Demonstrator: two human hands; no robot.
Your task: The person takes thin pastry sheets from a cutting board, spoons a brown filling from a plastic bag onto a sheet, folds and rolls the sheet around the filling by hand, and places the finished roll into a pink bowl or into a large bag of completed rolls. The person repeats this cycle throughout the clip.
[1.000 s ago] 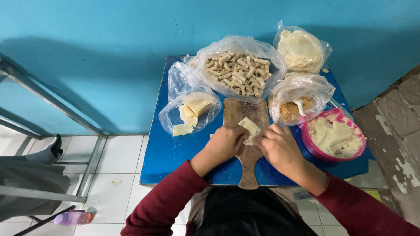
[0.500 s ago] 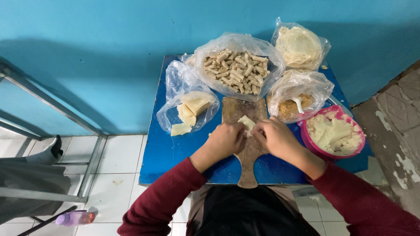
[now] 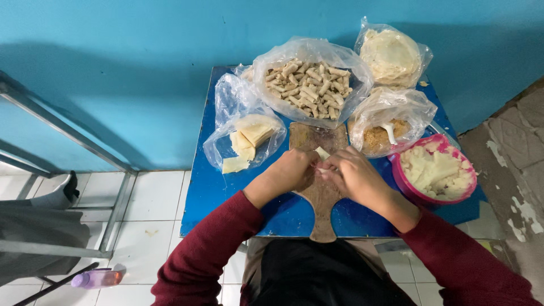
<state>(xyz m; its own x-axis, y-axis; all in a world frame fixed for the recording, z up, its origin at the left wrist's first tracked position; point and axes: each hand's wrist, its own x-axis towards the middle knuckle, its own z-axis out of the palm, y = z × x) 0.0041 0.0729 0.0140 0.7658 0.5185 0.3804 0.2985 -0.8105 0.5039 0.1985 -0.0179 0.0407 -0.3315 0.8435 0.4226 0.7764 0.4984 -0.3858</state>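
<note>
My left hand (image 3: 288, 173) and my right hand (image 3: 352, 174) meet over a brown wooden board (image 3: 321, 198) on a small blue table (image 3: 209, 198). Both hands pinch a pale pastry wrapper (image 3: 322, 153) between the fingertips; most of it is hidden by my fingers. Left of my left hand lies a clear bag of folded pale wrappers (image 3: 246, 136). Right of my right hand stands a pink bowl (image 3: 422, 197) of white pieces.
Behind the board sit a big clear bag of rolled sticks (image 3: 309, 85), a bag of round flat sheets (image 3: 391, 54) and a bag of brown crumbs with a white spoon (image 3: 385, 133). A metal frame (image 3: 68, 130) stands left; a purple bottle (image 3: 96, 279) lies on the tiles.
The wrapper lay flat on the board with my hands apart; now both hands have closed together over it and it is folded up between my fingers.
</note>
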